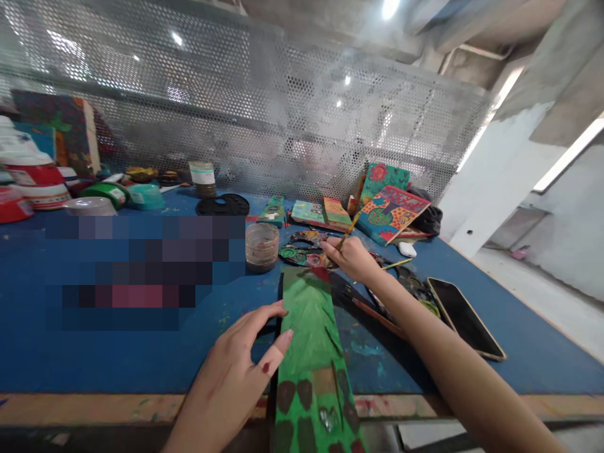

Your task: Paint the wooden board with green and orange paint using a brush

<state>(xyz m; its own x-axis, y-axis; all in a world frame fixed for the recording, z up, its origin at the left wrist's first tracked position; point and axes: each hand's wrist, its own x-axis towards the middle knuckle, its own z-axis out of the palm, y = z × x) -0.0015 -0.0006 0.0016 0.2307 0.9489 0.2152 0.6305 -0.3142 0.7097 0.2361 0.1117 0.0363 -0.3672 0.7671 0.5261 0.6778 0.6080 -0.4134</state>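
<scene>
A long green painted board (309, 333) with brown patches lies in front of me and sticks out over the table's near edge. My left hand (240, 355) rests at its left side, thumb and fingers apart, fingertips at the board's edge. A red-brown smear marks the thumb. Beyond the board's far end, my right hand (352, 255) is closed around a thin yellow paintbrush (350, 226). That hand is over a paint palette (295, 255) with coloured wells; the brush tip is hard to make out. Left of the palette stands a clear jar (262, 248) of murky water.
A phone (465, 318) lies to the right, near more palettes (410, 280). Painted canvases (391, 214) lean at the back right. Paint tubs (35, 182) crowd the far left, and a black palette (223, 204) lies behind the jar. A perforated metal screen (226, 107) closes the back.
</scene>
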